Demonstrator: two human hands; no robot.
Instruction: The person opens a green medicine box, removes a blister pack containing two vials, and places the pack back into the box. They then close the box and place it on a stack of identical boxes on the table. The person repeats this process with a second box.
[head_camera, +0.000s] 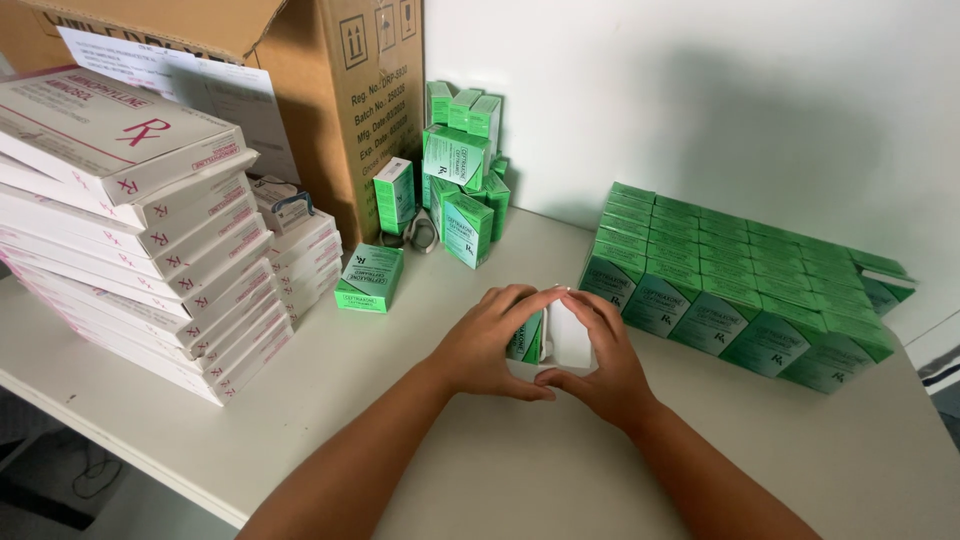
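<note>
Both my hands meet at the middle of the white table (520, 460) around one small green carton (527, 338) with an open white flap (568, 335). My left hand (490, 345) cups the carton's left side, fingers curled over its top. My right hand (598, 355) holds the right side, fingertips on the white flap. A single green carton (370, 278) lies flat to the left of my hands. To their right, several matching green cartons (730, 285) stand packed in neat rows.
A tall stack of flat white and pink boxes (140, 220) fills the left side of the table. Behind it stands a large brown cardboard box (340, 100). A loose heap of green cartons (460, 170) leans against the white wall.
</note>
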